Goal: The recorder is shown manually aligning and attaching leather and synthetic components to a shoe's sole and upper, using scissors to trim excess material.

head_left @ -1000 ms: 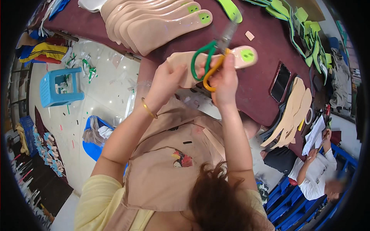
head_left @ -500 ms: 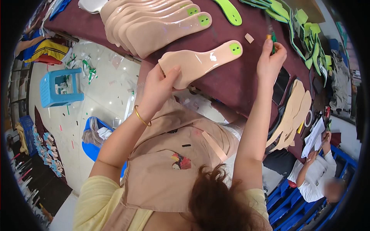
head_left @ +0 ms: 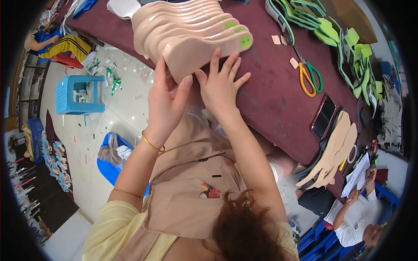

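A row of overlapping glossy beige insoles (head_left: pixel 150 26) lies on the dark red table covering, with bright green patches at their narrow ends. On the nearest insole (head_left: pixel 196 50), the patch has small holes. My left hand (head_left: pixel 167 102) touches this insole's wide end, thumb and fingers apart around its corner. Spread out flat, my right hand (head_left: pixel 220 89) rests along its near edge with the fingertips at the narrow end. To the right of my right hand, scissors (head_left: pixel 303 63) with one orange and one green handle lie on the table.
Small beige scraps (head_left: pixel 294 63) lie by the scissors. Farther right are a phone (head_left: pixel 324 116), beige cut pieces (head_left: pixel 335 150) and green-and-black pieces (head_left: pixel 335 37). A blue stool (head_left: pixel 65 96) and blue basin (head_left: pixel 106 168) stand on the littered floor. Another person (head_left: pixel 359 217) sits at lower right.
The insole from my left hand now lies against the row. My right hand has let go of the scissors and moved left to the insole. The view has shifted slightly.
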`<control>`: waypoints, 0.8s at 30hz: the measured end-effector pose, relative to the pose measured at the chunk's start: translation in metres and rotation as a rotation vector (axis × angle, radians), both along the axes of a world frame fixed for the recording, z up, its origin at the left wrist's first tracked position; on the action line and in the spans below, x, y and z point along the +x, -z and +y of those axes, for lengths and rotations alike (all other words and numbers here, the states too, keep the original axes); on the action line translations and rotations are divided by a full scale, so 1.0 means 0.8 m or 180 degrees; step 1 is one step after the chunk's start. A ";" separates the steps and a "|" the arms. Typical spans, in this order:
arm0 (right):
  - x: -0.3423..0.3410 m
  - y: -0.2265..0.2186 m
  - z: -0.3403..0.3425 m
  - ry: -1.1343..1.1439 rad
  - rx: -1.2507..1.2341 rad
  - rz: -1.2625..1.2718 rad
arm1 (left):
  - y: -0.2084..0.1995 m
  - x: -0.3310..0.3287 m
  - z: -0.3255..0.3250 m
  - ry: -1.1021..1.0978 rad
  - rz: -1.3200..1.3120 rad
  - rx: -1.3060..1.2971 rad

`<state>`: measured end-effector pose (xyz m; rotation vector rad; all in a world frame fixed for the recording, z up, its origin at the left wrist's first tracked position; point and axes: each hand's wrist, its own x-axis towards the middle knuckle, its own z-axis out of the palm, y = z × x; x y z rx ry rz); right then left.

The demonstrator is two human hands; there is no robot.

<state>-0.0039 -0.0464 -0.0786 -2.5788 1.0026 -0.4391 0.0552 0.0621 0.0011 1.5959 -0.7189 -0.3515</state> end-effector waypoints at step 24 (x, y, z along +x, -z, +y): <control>-0.042 0.009 -0.021 -0.0414 -0.0345 -0.0504 | 0.027 0.025 -0.096 0.0566 -0.3283 0.2060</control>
